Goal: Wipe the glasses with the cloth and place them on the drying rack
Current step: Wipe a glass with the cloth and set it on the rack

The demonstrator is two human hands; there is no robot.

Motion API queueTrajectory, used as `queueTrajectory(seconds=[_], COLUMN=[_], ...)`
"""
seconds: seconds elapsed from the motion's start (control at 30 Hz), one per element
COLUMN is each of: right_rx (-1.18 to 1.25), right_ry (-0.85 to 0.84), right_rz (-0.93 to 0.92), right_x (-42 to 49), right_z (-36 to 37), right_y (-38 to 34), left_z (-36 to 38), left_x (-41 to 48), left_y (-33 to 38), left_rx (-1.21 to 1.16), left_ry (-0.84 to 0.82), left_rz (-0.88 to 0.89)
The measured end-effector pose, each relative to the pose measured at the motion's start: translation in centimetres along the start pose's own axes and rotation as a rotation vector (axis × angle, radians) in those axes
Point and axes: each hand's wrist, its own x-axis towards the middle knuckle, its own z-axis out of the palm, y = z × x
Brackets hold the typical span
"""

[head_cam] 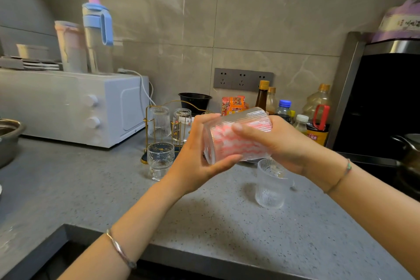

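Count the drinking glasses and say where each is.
5. Held ribbed glass, pink cloth inside, between left hand and right hand; inverted ribbed glass and inverted floral glass on the gold rack; footed floral glass before it; ribbed tumbler on the counter. Hands may hide more.

Soft even light, wide-angle edge warping

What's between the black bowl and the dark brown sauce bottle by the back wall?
An orange-red packet stands between the black bowl and the sauce bottle; the head view shows it.
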Motion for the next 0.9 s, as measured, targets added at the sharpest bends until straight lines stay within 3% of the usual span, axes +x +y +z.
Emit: queueTrajectory(seconds=[0.13,0.27,0.33,0.43,0.6,0.73,0.9], right_rx=[0.029,-0.061,-0.083,-0.171,-0.245,-0.162,0.191], right_ry=[-0.009,-0.071,-0.132,-0.212,-0.382,-0.323,-0.177], right_rz=[0.031,0.039,0.019,0.021,0.146,0.13,0.091], right_x=[0.3,0.1,0.0,0.0,0.3,1.0,1.6], right_z=[-0.6,-1.0,-0.8,-0.7,-1.5,-2.0,-3.0], right_y=[-0.2,-0.4,-0.6,-0.9,-0.9,-0.1,1.3], left_z=[0.2,-0.6,-0.9,-0.8,-0.7,-0.6,-1.5], left_x=[0.4,1.2,1.2,1.3,1.1,1.2,1.9], left_y=[0.1,0.5,0.3,0.0,-0.3,0.0,0.0], left_rx=[-0.175,-0.774,-0.973,-1.133,-0.941,-0.992,-0.874], left_ry=[-0.05,-0.246,-0.309,-0.315,-0.265,-0.201,-0.212], left_rz=[-0.211,-0.759,-0.909,-0.906,-0.866,-0.863,-0.848])
